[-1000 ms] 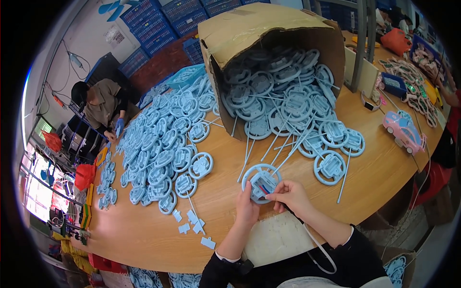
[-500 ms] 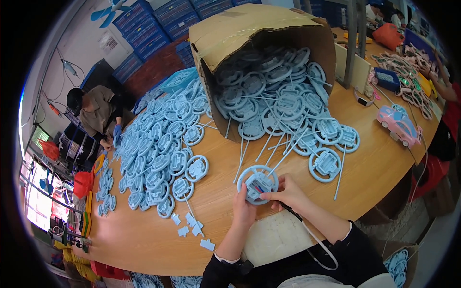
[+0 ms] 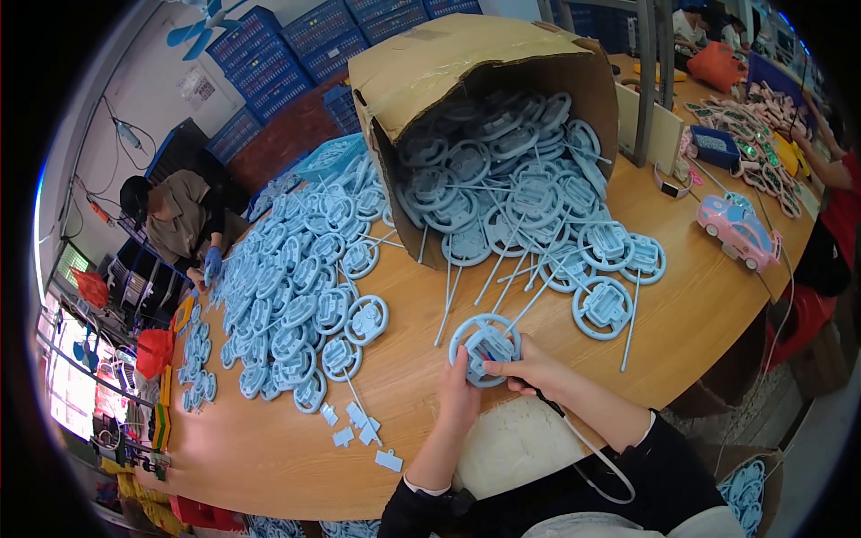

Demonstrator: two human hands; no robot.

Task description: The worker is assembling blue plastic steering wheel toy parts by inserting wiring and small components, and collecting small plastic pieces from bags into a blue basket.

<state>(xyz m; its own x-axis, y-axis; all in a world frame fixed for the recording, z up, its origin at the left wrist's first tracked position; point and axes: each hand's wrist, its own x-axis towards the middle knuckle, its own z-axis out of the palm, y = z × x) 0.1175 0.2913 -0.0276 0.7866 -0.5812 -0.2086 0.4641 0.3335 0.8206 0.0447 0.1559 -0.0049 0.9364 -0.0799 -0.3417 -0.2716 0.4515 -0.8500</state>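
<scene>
A light-blue toy steering wheel (image 3: 495, 333) is held above the near table edge, its open centre housing facing up. Small red and dark bits, too small to name, show inside that housing. My left hand (image 3: 460, 392) is closed round the wheel's left lower rim, thumb upright along it. My right hand (image 3: 531, 366) is at the other side, with its thumb stretched over the housing. Under the right fingers is a slim black corded tool (image 3: 536, 392); its tip is hidden. From it a pale cable (image 3: 596, 453) loops down past my right forearm.
Beyond my hands, a tipped cardboard box (image 3: 466, 45) spills blue wheels with thin rods. A large heap of wheels (image 3: 296, 278) covers the left; small blue plates (image 3: 388, 460) lie before it. A pink toy car (image 3: 737, 231) stands right. A co-worker (image 3: 179, 220) sits far left.
The wheel has tipped a little in my hands, and the housing shows at a different slant. Both hands keep their hold. The whole view has shifted slightly.
</scene>
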